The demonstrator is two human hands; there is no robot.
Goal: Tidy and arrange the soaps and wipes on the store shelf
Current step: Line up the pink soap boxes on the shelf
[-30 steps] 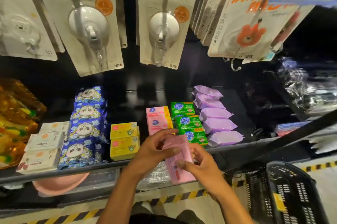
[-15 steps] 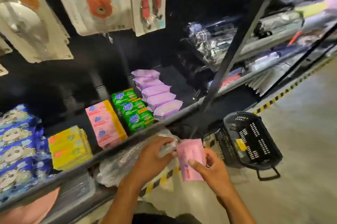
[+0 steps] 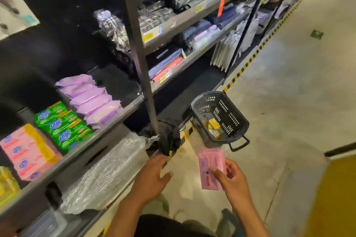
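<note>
Head view: a pink soap pack (image 3: 210, 161) is pinched in the right hand (image 3: 234, 180), above the floor (image 3: 289, 101) and off the shelf (image 3: 107, 130). Beside it the left hand (image 3: 152, 177), fingers loose, holds nothing. On the shelf lie pink soaps (image 3: 27, 152), green soaps (image 3: 63, 126) and purple wipes (image 3: 92, 99); a black basket (image 3: 231, 113) stands beyond.

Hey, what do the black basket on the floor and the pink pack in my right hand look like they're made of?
Black basket: likely rigid moulded plastic, matte; its walls are slotted in regular rows. Pink pack, held in the right hand: seemingly a thin printed wrapper, plastic film or paper; too blurred to tell which.
</note>
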